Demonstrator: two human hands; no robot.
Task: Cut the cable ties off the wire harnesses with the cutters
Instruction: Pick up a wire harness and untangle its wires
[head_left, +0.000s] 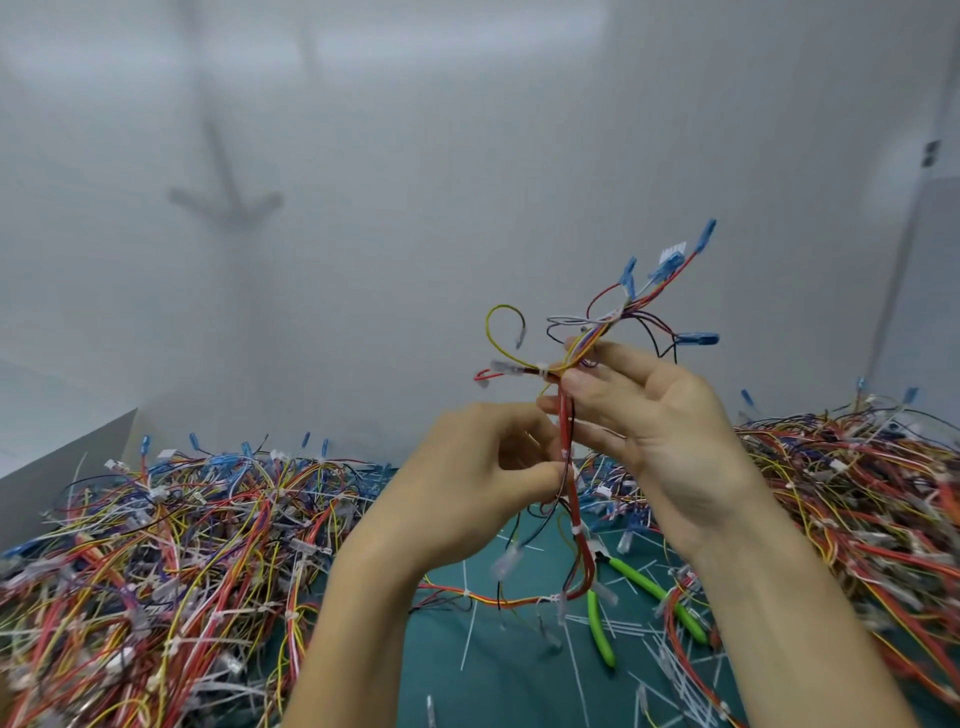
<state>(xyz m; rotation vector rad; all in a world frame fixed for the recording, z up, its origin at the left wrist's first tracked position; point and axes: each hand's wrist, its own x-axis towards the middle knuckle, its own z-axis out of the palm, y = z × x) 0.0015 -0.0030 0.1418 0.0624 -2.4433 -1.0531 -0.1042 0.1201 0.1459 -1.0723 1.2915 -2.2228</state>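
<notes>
The nose of the cutters (649, 584) is hidden behind the dangling harness (571, 499). Left of the cutters a wire pile (156, 545) spills out of view at the edge; a second pile (857, 493) right of them does too. Beside their handles, loose ties (672, 673) blur together, and the left forearm (353, 623) and right forearm (805, 623) are cropped below them.

Harness (565, 421): red, yellow, black and purple, with blue terminals (698, 339). Cutters (644, 581): bright green handles. Mat (441, 675): dark teal, plain. Cut ties (670, 665): white. Piles (182, 545): mixed red, yellow, blue, white.
</notes>
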